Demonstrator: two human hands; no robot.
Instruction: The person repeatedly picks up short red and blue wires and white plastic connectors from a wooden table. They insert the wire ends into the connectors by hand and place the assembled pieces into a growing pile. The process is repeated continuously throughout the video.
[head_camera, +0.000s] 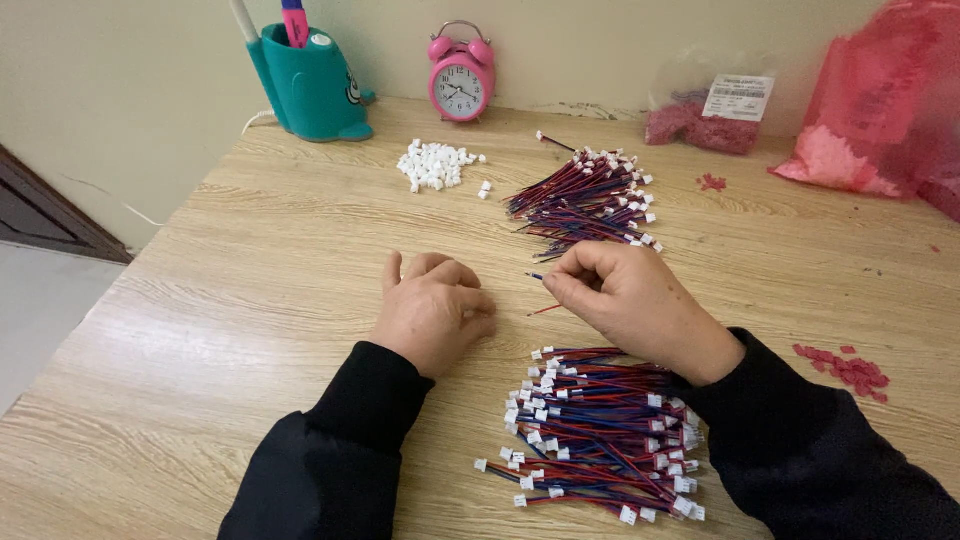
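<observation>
Left hand (432, 310): loosely curled, knuckles up, resting on the wooden table (250, 300); whether it holds anything cannot be told. Right hand (625, 300): just right of the left, fingers pinched shut on a thin red-and-blue wire (537, 277), whose bare tip juts out toward the left hand; a red strand shows below the fingers. The wire's long axis runs roughly left to right, slightly tilted. Near bundle of wires with white plugs (600, 435): lying beneath the right wrist, strands mostly crosswise. Far bundle of wires (585, 200): beyond the right hand, strands slanting up to the right. White connector heap (435, 165): far centre-left. Surroundings: teal pen holder (310, 85) and pink alarm clock (461, 75) against a cream wall; red plastic bags (880, 110) at far right.
</observation>
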